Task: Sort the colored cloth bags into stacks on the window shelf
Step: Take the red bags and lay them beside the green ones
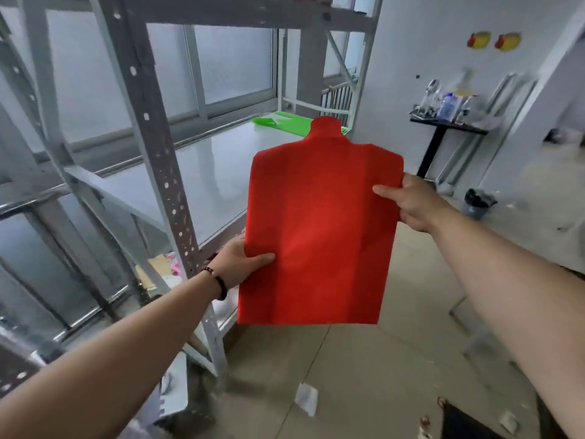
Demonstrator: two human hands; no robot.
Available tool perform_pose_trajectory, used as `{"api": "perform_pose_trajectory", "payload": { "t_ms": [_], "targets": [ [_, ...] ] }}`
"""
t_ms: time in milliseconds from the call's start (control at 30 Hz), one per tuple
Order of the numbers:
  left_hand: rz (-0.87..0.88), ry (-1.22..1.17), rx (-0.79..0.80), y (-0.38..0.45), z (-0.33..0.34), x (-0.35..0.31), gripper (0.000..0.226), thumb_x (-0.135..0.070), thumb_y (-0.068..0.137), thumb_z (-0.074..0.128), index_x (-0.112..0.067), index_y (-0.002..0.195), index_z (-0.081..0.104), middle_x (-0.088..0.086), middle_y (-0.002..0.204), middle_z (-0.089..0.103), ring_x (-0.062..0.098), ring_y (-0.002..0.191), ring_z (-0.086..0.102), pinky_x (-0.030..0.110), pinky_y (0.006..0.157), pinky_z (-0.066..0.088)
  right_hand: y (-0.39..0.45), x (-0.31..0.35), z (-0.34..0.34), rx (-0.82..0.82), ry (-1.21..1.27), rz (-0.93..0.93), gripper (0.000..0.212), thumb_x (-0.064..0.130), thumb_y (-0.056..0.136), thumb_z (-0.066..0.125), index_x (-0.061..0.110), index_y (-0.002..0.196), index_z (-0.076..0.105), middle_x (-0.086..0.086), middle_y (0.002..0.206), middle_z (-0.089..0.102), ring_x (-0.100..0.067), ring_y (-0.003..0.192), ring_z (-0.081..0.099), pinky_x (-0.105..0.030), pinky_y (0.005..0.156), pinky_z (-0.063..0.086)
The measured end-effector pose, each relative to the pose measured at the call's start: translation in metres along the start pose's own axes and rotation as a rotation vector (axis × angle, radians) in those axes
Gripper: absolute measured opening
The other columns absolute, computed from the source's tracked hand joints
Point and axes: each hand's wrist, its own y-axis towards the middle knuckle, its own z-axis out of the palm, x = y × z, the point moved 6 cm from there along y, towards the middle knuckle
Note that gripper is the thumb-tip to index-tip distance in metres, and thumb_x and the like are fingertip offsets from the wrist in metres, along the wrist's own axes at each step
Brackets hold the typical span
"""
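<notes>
Between the person's two raised hands, a flat red cloth bag [319, 229] with a rounded handle tab at its top hangs spread open in the air, in front of the grey metal window shelf [202, 172]. The left hand [235, 264] pinches the bag's left edge low down, thumb across the front face and the other fingers hidden behind the cloth. The right hand [408, 201] pinches the right edge higher up, thumb likewise on the front. Gripping at opposite edges keeps the limp fabric taut and flat, which should let it be laid down without folds. Neither hand touches the shelf, and the bag is clear of its board.

On the far end of the same pale shelf board, by the frosted window [234, 64], lies a bright green cloth bag [285, 122], flat and well apart from the red one. It looks like the start of a green stack, so the red bag most likely needs its own place on the bare board nearer the person, kept apart from the green.

A perforated grey upright post [158, 147] of the shelf stands just left of the left hand, so the bag would have to pass to the right of it. A beaded bracelet [218, 280] circles the left wrist.
</notes>
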Motion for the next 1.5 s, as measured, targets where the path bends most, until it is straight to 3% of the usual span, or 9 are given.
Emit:
{"api": "perform_pose_trajectory", "payload": {
  "t_ms": [100,233,467,667,967,1100,1233,1367,1500],
  "targets": [
    [-0.011,-0.030,0.015,0.062,0.014,-0.011,0.020,-0.018,0.079,0.073,-0.023,0.096,0.065,-0.017,0.080,0.068,-0.011,0.060,0.064,0.004,0.057,0.049,0.051,0.010,-0.025,-0.012,0.019,-0.015,0.019,0.006,0.089,0.060,0.018,0.103,0.062,0.001,0.094,0.070,-0.007,0.069,0.072,-0.025,0.060,0.059],
    [-0.052,-0.022,0.021,0.130,0.033,-0.015,0.015,-0.018,0.079,0.072,-0.021,0.094,0.067,-0.005,0.085,0.072,0.009,0.074,0.066,0.024,0.076,0.052,0.115,0.014,-0.050,0.026,0.006,-0.005,0.020,0.007,0.087,0.062,0.021,0.102,0.062,0.001,0.097,0.071,-0.012,0.079,0.072,-0.030,0.068,0.059],
    [-0.123,-0.078,-0.067,0.245,0.065,-0.025,0.014,-0.010,0.080,0.070,-0.022,0.075,0.066,-0.021,0.051,0.068,-0.010,0.045,0.061,0.004,0.044,0.045,0.249,0.006,-0.087,0.155,-0.003,0.000,0.036,-0.001,0.084,0.063,0.018,0.114,0.059,-0.006,0.110,0.067,-0.022,0.097,0.066,-0.040,0.085,0.053],
    [-0.200,-0.057,-0.190,0.348,0.101,-0.041,0.022,-0.015,0.079,0.072,-0.008,0.100,0.070,0.008,0.094,0.070,0.020,0.084,0.064,0.033,0.086,0.052,0.376,0.012,-0.128,0.252,-0.025,0.012,0.047,0.002,0.083,0.064,0.014,0.128,0.052,-0.006,0.114,0.066,-0.022,0.099,0.065,-0.040,0.084,0.054],
    [-0.304,-0.135,-0.323,0.465,0.121,-0.047,0.023,-0.010,0.079,0.071,-0.005,0.102,0.070,-0.001,0.081,0.070,0.011,0.071,0.063,0.028,0.078,0.053,0.542,0.007,-0.138,0.431,-0.043,0.053,0.046,-0.004,0.086,0.058,0.006,0.130,0.049,-0.020,0.127,0.059,-0.036,0.115,0.059,-0.051,0.096,0.048],
    [-0.286,-0.150,-0.372,0.517,0.107,-0.047,0.023,-0.006,0.080,0.069,-0.014,0.102,0.066,0.010,0.101,0.068,0.012,0.075,0.063,0.032,0.086,0.051,0.615,0.005,-0.117,0.465,-0.057,0.036,0.052,-0.006,0.084,0.060,0.006,0.133,0.045,-0.021,0.126,0.058,-0.037,0.114,0.058,-0.052,0.096,0.048],
    [-0.188,-0.200,-0.401,0.567,0.088,-0.048,0.052,0.005,0.079,0.066,-0.011,0.126,0.051,0.009,0.116,0.064,0.014,0.092,0.064,0.026,0.086,0.054,0.690,0.002,-0.086,0.526,-0.100,0.031,0.055,-0.008,0.082,0.060,0.009,0.132,0.043,-0.018,0.119,0.060,-0.033,0.107,0.060,-0.050,0.094,0.049],
    [-0.165,-0.196,-0.442,0.603,0.075,-0.047,0.066,0.009,0.079,0.065,-0.026,0.130,0.042,-0.011,0.108,0.064,-0.006,0.086,0.067,0.010,0.077,0.053,0.750,-0.005,-0.051,0.641,-0.118,0.131,0.060,-0.011,0.081,0.058,0.023,0.129,0.042,-0.003,0.101,0.063,-0.022,0.085,0.063,-0.041,0.077,0.053],
    [-0.333,-0.220,-0.457,0.629,0.070,-0.038,0.058,0.007,0.081,0.064,-0.012,0.133,0.046,0.002,0.110,0.064,0.014,0.091,0.064,0.027,0.085,0.053,0.799,-0.018,-0.019,0.768,-0.206,0.311,0.058,-0.011,0.082,0.055,0.026,0.124,0.042,-0.006,0.090,0.059,-0.019,0.066,0.060,-0.030,0.056,0.053]
  ]
}}
